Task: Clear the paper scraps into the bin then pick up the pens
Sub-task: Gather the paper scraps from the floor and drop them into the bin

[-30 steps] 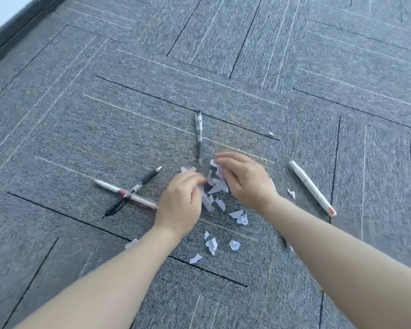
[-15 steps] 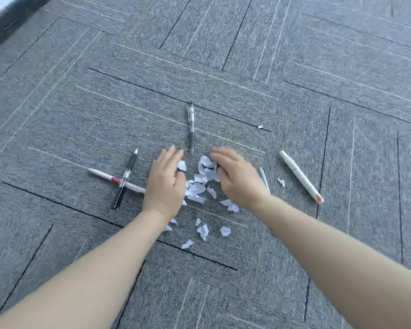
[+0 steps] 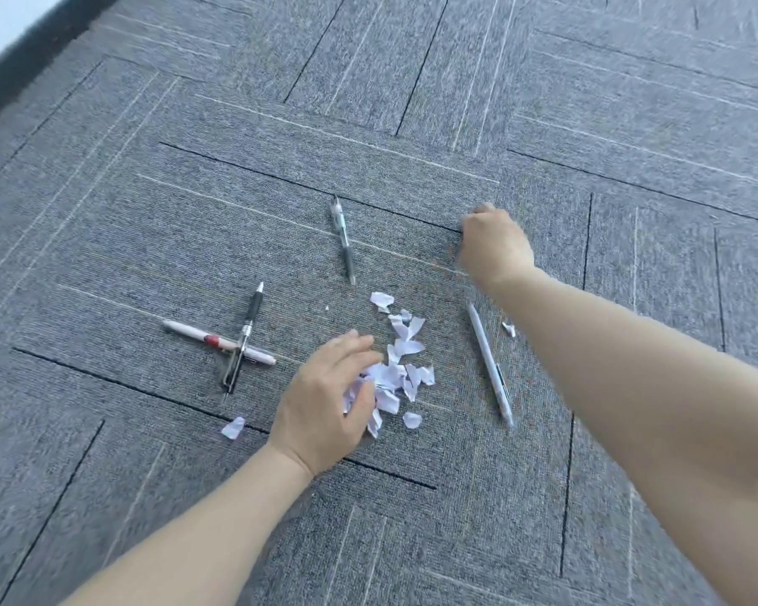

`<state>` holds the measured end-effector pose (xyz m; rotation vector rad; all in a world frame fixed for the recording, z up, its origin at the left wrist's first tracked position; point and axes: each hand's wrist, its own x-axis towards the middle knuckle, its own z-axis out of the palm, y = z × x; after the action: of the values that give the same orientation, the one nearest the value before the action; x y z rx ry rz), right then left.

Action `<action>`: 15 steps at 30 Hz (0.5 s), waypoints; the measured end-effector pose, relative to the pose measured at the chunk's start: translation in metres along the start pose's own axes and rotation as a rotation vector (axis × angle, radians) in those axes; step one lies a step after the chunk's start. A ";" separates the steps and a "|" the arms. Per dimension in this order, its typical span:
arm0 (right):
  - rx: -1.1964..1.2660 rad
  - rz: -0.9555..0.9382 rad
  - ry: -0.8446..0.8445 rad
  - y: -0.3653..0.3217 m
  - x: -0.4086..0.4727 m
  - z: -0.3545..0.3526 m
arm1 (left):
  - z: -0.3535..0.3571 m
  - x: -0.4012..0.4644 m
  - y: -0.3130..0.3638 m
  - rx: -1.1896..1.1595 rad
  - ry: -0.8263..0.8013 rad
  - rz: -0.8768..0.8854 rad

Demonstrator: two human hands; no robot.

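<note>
Left hand [image 3: 324,400] rests with loosely curved fingers against the heap of paper scraps [image 3: 394,369] on the carpet floor [image 3: 193,238], right hand [image 3: 495,242] curls over a stray bit beyond, so clearing seems barely begun: no bin shows, and four pens [image 3: 489,365] lie untouched.

Bright, even daylight falls on the grey carpet [image 3: 412,124], with only faint, soft shadows and no glare. Motion blur smears the frame's edges, worst at right; carpet lines bow outward.
</note>
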<state>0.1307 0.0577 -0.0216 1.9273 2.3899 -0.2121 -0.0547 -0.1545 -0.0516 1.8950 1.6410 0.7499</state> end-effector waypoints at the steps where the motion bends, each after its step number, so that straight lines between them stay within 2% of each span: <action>1: -0.042 -0.013 0.023 0.002 0.000 -0.002 | -0.004 -0.003 -0.002 0.015 -0.003 -0.009; 6: -0.114 -0.070 0.056 0.005 0.002 0.000 | -0.012 -0.020 -0.012 0.080 -0.024 -0.033; 8: -0.051 -0.165 0.072 -0.005 -0.006 0.002 | -0.011 -0.027 -0.014 0.102 -0.037 -0.063; 12: 0.177 -0.498 -0.004 -0.035 -0.054 0.019 | -0.006 -0.033 -0.017 0.164 -0.074 -0.111; 15: 0.312 -0.542 -0.090 -0.046 -0.083 0.036 | -0.006 -0.024 -0.015 0.172 -0.079 -0.148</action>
<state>0.1020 -0.0370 -0.0430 1.2651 2.8966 -0.7157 -0.0723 -0.1763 -0.0600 1.8671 1.8225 0.4812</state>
